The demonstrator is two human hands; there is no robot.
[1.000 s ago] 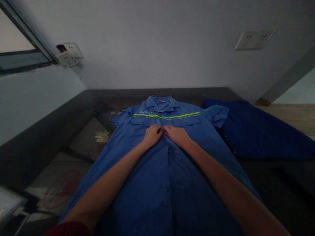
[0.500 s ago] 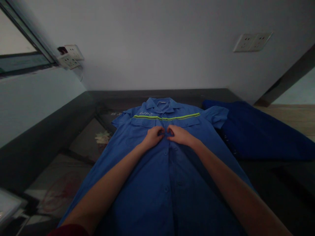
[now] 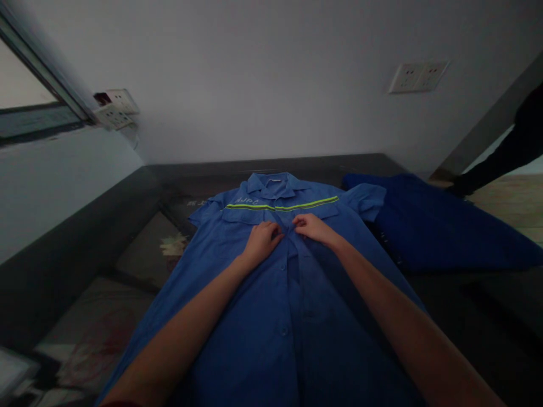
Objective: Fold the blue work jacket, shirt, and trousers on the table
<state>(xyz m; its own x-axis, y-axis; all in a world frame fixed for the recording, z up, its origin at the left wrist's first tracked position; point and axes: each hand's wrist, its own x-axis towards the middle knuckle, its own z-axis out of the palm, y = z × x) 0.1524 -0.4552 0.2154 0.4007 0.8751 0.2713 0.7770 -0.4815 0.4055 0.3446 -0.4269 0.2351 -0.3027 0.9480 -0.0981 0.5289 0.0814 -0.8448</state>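
A blue short-sleeved work shirt point(image 3: 250, 305) lies face up, collar away from me, with a yellow-green stripe and white lettering across its chest. My left hand point(image 3: 263, 240) is at the button placket just below the chest pockets, fingers curled and pinching the cloth. Opposite it, my right hand point(image 3: 313, 228) pinches the other front edge between thumb and fingers. Below my hands the front panels lie apart, and a button point(image 3: 284, 330) shows on the left one. The cloth right at my fingertips is too dark to make out finely.
A folded dark blue cloth point(image 3: 449, 226) lies right of the shirt on the dark table point(image 3: 203, 174). A pale tufted object point(image 3: 173, 245) appears at the left. Wall sockets point(image 3: 419, 77) are on the wall behind. A person's dark-clothed leg point(image 3: 504, 152) shows at the far right.
My fingertips have moved slightly apart, the right hand a little higher at the placket. The view has shifted slightly. A person's leg has come into view at the right.
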